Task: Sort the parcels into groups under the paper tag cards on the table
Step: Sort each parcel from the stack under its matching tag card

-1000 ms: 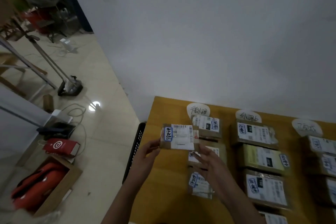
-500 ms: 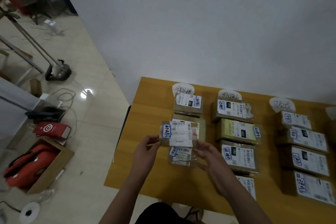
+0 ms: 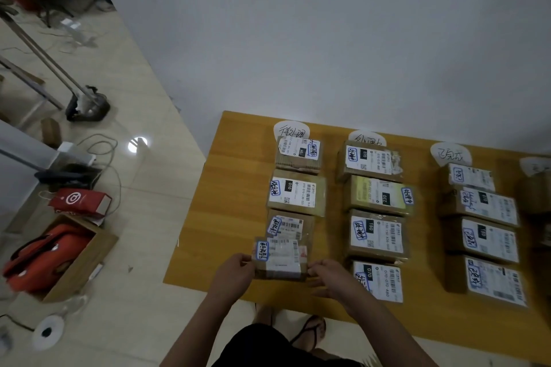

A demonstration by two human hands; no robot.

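A small brown parcel (image 3: 281, 258) with a white label and a blue-edged sticker sits low at the near end of the left column. My left hand (image 3: 237, 272) grips its left edge and my right hand (image 3: 329, 275) holds its right edge. Three parcels (image 3: 296, 192) lie in that column beneath the left paper tag card (image 3: 290, 129). The middle column (image 3: 377, 197) runs under a second card (image 3: 366, 138), and the right column (image 3: 480, 229) under a third card (image 3: 450, 154).
The yellow table (image 3: 214, 217) stands against a white wall, its left and near edges close to my hands. A fourth card and parcels show at the far right edge (image 3: 536, 176). On the floor left are a cardboard box with red bags (image 3: 56, 256) and cables.
The held parcel has come down and toward me, from over the left column to its near end. The camera has tilted down, so the whole table shows.
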